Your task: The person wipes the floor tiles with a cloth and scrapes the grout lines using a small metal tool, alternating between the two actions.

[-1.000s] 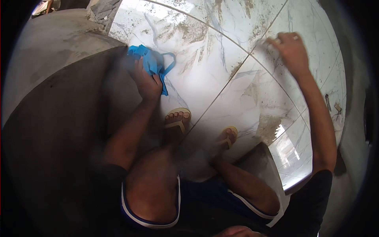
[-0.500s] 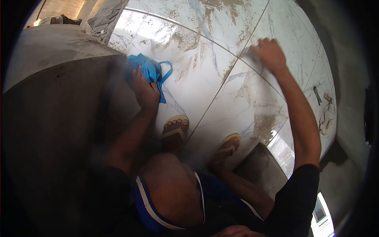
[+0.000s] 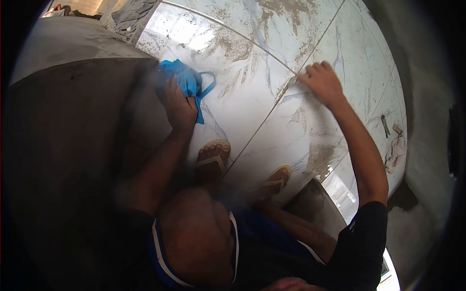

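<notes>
My left hand (image 3: 181, 107) grips a crumpled blue cloth (image 3: 185, 80) with a strap-like loop, at the left edge of the tiled floor. Over the joint between the marbled white tiles (image 3: 252, 106) is my right hand (image 3: 321, 86). Its fingers are curled together with the tips down near the grout line (image 3: 272, 107). Whatever they pinch is too small or blurred to name. Dry grey-brown residue (image 3: 233, 48) is smeared over the tiles around the joints.
Pliers (image 3: 385, 126), a small block (image 3: 397, 129) and a crumpled pale rag (image 3: 395, 154) lie at the right. A dark curved wall (image 3: 82, 111) rises on the left. My sandalled feet (image 3: 213, 154) are on the tiles. A grey block (image 3: 315, 206) sits near my right leg.
My right hand has moved down and left, to the crossing of the tile joints. My left hand stays on the blue cloth. The view has shifted slightly.
</notes>
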`<state>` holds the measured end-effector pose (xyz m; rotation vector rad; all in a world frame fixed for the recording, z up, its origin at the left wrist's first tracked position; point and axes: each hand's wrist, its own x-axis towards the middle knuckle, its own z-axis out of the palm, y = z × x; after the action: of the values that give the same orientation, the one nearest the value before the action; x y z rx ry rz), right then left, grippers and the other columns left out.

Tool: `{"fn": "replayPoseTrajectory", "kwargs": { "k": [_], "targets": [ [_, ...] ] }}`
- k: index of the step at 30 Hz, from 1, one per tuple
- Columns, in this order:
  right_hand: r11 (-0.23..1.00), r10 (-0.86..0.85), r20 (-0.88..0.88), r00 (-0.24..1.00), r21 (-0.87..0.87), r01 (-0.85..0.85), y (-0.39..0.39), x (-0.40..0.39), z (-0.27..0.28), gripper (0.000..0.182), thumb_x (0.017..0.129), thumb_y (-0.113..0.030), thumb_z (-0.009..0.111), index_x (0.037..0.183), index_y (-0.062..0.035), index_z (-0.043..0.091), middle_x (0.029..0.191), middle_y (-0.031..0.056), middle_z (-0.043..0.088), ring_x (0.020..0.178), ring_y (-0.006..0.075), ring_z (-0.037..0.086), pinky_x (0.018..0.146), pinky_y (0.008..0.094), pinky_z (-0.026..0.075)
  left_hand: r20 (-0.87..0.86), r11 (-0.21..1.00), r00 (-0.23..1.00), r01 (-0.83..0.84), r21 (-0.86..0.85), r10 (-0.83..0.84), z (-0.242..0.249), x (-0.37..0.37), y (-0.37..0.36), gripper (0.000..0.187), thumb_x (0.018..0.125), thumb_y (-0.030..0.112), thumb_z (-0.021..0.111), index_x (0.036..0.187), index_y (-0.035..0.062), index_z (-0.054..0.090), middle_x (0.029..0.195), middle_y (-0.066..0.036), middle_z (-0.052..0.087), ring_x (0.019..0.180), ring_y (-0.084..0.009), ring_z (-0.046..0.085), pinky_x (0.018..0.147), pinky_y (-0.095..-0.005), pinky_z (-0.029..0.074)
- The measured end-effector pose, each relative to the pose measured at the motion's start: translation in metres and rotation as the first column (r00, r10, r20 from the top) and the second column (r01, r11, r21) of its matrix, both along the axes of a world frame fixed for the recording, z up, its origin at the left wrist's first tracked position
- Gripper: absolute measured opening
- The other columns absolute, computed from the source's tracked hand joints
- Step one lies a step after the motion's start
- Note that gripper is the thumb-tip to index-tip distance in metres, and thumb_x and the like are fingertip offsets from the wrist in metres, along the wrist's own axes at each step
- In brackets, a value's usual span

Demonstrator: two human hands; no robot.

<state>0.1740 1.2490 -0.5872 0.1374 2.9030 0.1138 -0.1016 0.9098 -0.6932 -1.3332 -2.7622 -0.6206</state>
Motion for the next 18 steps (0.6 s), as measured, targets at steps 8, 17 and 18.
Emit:
{"fn": "replayPoseTrajectory", "kwargs": {
  "k": [8, 17, 18],
  "targets": [
    [0.960, 0.164, 0.130, 0.978, -0.250, -0.127, -0.097, 0.011, -0.018, 0.021, 0.087, -0.014, 0.061, 0.104, -0.0232, 0.068, 0.099, 0.0020, 0.060, 0.102, 0.0213, 0.059, 0.099, 0.0414, 0.046, -0.025, 1.000, 1.000, 0.011, 0.004, -0.011, 0.001, 0.000, 0.002, 0.039, 0.089, 0.013, 0.063, 0.124, -0.0020, 0.056, 0.149, -0.016, 0.050, 0.141, -0.0422, 0.044, 0.119, -0.0616, 0.031],
    [1.000, 0.001, -0.024, 1.000, -0.014, -0.001, -0.006, -0.001, 0.012, 0.014, 0.089, -0.016, 0.061, 0.097, -0.0203, 0.071, 0.094, 0.0020, 0.063, 0.100, 0.0196, 0.061, 0.095, 0.0414, 0.046, -0.046, 1.000, 0.999, 0.022, -0.019, -0.022, -0.001, 0.000, 0.000, 0.042, 0.089, 0.012, 0.061, 0.127, -0.0023, 0.054, 0.150, -0.017, 0.049, 0.143, -0.0418, 0.041, 0.120, -0.0610, 0.029],
    [0.992, 0.087, -0.059, 0.994, -0.086, -0.092, -0.029, -0.001, 0.009, 0.013, 0.089, -0.017, 0.061, 0.096, -0.0199, 0.071, 0.093, 0.0017, 0.063, 0.099, 0.0193, 0.060, 0.094, 0.0409, 0.047, -0.047, 1.000, 0.999, 0.021, -0.021, -0.022, -0.002, 0.001, -0.001, 0.042, 0.089, 0.011, 0.061, 0.128, -0.0026, 0.054, 0.151, -0.017, 0.049, 0.143, -0.0418, 0.041, 0.119, -0.0608, 0.029]
  ]
}}
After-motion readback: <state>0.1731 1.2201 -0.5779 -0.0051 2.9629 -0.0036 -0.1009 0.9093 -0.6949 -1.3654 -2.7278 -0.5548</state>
